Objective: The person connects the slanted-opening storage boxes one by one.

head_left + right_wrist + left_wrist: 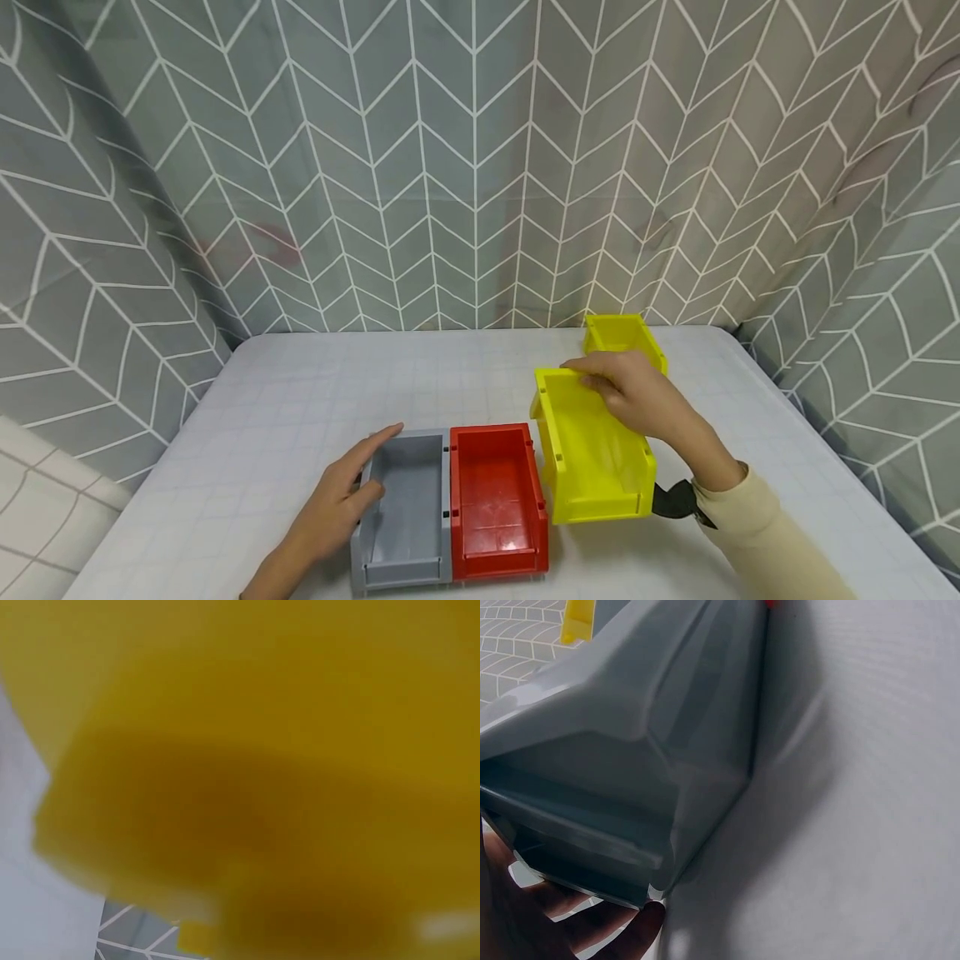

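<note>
A grey storage bin (408,500) and a red storage bin (497,492) stand side by side on the table, long walls together. My left hand (333,504) holds the grey bin by its left wall, thumb over the rim and index finger reaching to the far corner. In the left wrist view, its fingers (634,930) lie at the grey bin's edge. My right hand (637,396) grips a yellow storage bin (592,458) at its far right rim, tilted just right of the red one. Yellow plastic, close and blurred, fills most of the right wrist view.
A second yellow bin (618,333) stands behind the right hand, near the far edge of the white-covered table (315,383). Grey curtains (450,167) with white chevron lines hang behind and at both sides. A black strap (675,500) hangs by the right wrist.
</note>
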The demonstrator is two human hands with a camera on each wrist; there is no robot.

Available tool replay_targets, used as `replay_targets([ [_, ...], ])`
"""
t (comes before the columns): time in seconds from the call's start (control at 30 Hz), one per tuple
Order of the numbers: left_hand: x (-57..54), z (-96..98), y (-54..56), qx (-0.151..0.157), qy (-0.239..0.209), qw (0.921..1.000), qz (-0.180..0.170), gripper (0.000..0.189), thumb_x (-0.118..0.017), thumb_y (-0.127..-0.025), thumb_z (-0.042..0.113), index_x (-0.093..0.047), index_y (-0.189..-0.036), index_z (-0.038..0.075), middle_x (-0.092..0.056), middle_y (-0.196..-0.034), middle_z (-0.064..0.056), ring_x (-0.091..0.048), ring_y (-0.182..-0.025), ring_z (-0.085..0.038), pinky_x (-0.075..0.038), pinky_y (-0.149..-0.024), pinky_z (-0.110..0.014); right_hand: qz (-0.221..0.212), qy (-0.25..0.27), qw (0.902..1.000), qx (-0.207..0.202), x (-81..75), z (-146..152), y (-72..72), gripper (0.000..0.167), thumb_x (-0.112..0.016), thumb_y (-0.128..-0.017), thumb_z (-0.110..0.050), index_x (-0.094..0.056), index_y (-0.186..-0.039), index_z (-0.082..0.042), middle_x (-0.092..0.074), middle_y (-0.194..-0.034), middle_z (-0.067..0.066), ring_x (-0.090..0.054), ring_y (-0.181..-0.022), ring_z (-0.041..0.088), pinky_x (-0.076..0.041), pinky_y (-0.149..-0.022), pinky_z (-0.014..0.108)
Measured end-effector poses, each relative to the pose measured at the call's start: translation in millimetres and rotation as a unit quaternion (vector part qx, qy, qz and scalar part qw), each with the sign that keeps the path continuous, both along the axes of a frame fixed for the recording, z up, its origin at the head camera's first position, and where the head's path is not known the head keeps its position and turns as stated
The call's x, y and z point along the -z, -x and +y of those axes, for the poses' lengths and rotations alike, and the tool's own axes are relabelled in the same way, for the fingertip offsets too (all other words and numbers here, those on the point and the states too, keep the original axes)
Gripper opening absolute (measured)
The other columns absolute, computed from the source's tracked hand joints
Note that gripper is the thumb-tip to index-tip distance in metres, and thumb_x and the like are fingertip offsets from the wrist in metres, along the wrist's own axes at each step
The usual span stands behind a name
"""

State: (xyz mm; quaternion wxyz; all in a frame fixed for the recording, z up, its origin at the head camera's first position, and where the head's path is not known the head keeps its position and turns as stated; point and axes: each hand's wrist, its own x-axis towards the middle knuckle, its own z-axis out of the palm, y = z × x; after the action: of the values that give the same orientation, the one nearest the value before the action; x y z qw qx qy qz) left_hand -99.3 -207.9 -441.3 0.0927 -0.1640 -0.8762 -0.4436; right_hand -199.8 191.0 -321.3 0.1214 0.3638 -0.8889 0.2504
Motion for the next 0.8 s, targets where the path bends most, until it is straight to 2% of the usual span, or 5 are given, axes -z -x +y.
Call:
replay_targets([
  [0.2, -0.9, 0.3, 0.1, 0.0, 0.004, 1.0, -0.001, 0.083, -0.058, -0.084, -0.007, -0.046, -0.157, 0.031, -0.047, -0.157, 0.005, -0.042, -0.144, -0.025, -0.042, -0.107, -0.062, -0.017, -0.006, 0.9998, -0.001, 2.9, 1.8, -9.2, 0.033, -0.067, -0.092, 0.012, -0.077, -0.119, -0.003, -0.075, -0.11, 0.005, -0.064, -0.088, 0.018, -0.058, -0.081, 0.042],
  [0.47, -1.1, -0.5, -0.2, -0.002, 0.003, 1.0, -0.002, 0.082, -0.058, -0.084, -0.006, -0.047, -0.157, 0.031, -0.048, -0.156, 0.004, -0.042, -0.144, -0.027, -0.042, -0.105, -0.064, -0.019, -0.015, 0.9996, -0.012, 4.6, 3.0, -12.8, 0.034, -0.067, -0.091, 0.014, -0.077, -0.118, -0.003, -0.076, -0.111, 0.004, -0.067, -0.091, 0.019, -0.059, -0.083, 0.043],
  [0.8, -2.2, 0.7, -0.9, -0.002, -0.006, 1.0, -0.006, 0.08, -0.057, -0.085, -0.006, -0.048, -0.156, 0.029, -0.048, -0.157, 0.001, -0.042, -0.145, -0.032, -0.041, -0.105, -0.066, -0.048, -0.03, 0.9983, -0.016, 10.3, 3.6, -13.8, 0.035, -0.068, -0.091, 0.013, -0.076, -0.121, -0.002, -0.075, -0.114, 0.006, -0.07, -0.097, 0.023, -0.059, -0.088, 0.044],
])
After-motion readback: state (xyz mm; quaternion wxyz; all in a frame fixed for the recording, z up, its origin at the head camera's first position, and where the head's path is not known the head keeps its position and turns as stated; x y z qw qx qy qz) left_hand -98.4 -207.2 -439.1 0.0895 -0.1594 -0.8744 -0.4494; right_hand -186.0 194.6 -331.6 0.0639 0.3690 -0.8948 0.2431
